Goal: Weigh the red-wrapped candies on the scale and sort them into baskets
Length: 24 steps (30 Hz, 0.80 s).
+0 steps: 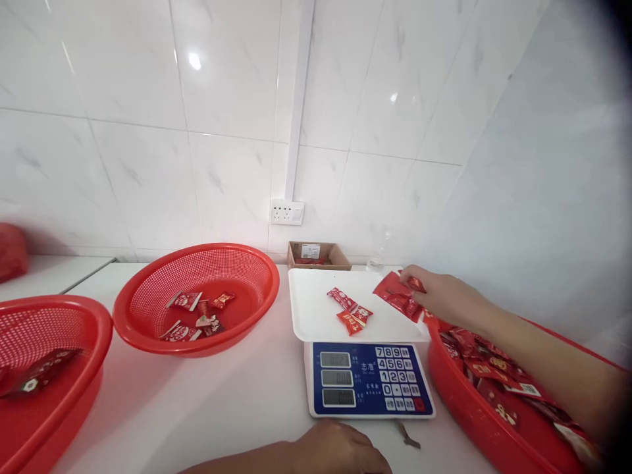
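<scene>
Head view: nearest, the left hand [340, 451] lies on the table [197, 401] just before the scale [370, 380], its fingers bent downward; whether they grip anything I cannot tell. A small dark scrap [407, 436] lies to its right. At the right stands a red basket [442, 378] with many wrapped sweets [494, 375]; at the left, another basket [93, 309] holds a few. Well apart from its partner, the right hand [422, 286] pinches a red packet [395, 294] at the right side of the scale's white tray [309, 306], where a few small packets [343, 299] lie. Farther back are a third red basket [197, 250], a cardboard box [340, 255] and a wall socket [282, 212].
</scene>
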{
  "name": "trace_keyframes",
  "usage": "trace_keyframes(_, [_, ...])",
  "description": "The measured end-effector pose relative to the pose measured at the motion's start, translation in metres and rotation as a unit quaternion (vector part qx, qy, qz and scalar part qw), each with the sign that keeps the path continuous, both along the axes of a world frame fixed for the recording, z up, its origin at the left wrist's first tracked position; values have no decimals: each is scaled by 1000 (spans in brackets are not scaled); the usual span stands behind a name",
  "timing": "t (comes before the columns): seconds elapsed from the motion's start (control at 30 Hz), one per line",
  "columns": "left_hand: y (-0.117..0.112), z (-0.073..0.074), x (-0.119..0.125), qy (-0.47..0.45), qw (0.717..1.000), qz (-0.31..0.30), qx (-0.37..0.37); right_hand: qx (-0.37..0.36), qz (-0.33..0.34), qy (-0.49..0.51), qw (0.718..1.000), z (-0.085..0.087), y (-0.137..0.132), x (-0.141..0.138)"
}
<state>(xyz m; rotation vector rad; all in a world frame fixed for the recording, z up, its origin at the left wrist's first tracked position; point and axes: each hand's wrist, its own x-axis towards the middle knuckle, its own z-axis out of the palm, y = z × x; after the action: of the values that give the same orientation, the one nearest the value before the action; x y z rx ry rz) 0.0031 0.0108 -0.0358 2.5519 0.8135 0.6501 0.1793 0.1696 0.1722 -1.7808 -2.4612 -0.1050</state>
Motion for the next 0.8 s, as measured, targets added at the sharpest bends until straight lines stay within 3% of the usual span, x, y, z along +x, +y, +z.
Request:
trace_keyframes(0.17, [1,2,-1,-7,1000,-14,6,-16,13,-17,1000,-4,0,-16])
trace_keyframes(0.53, [4,-1,-3,-3,1000,-18,-15,-62,28,-49,996,-21,-5,-18])
trace_keyframes(0.67, [4,-4,-2,-12,1000,-20,-7,-54,2,-63,997,-22,-6,-2])
trace_keyframes(0.8, [3,-8,0,-3,1000,-6,-8,-33,-31,-61,997,-24,-1,41])
